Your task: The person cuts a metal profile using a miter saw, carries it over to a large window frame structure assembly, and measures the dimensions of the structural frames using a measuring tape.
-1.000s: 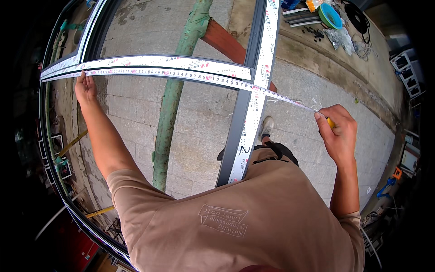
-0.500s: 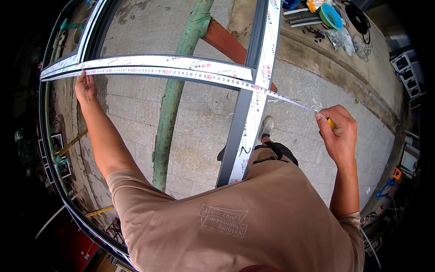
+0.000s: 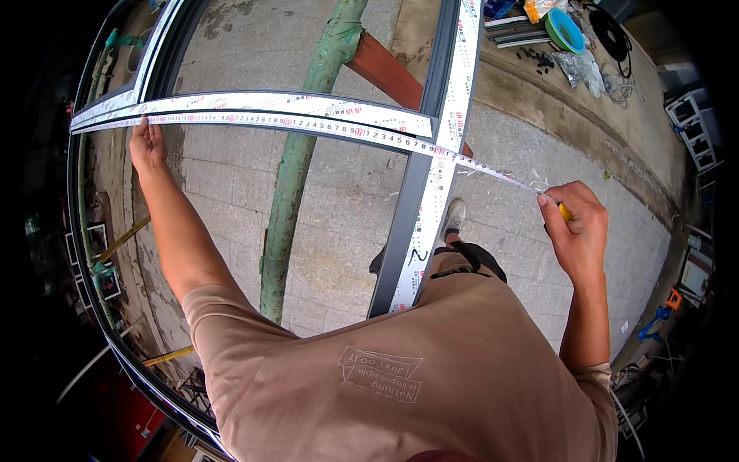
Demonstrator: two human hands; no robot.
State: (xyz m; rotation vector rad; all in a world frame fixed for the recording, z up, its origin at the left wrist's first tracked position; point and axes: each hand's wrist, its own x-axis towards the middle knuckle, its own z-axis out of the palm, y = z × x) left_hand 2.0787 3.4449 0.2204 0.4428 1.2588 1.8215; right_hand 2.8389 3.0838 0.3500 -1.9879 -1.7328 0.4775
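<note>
A pale measuring tape blade (image 3: 319,126) runs straight along the crossbar (image 3: 254,102) of a dark grey metal frame covered in printed white film. My left hand (image 3: 148,146) reaches to the far left part of this bar. Its fingertips grip the blade at the bar's near edge, and the fingers are partly hidden there. Off the frame's right side, my right hand (image 3: 579,223) is closed around the tape measure's case, of which a yellow bit (image 3: 565,211) shows. Between the frame and this hand the blade hangs in the air, sloping and slightly twisted.
A green pipe (image 3: 289,200) and a reddish-brown beam (image 3: 385,71) support the frame from below. The frame's upright bar (image 3: 433,208) comes close to my body. At the far right lie a turquoise basin (image 3: 564,31), a plastic bag (image 3: 579,71) and a black coil (image 3: 612,35).
Both hands keep their grip and the tape stays stretched along the bar. The whole view has shifted very slightly.
</note>
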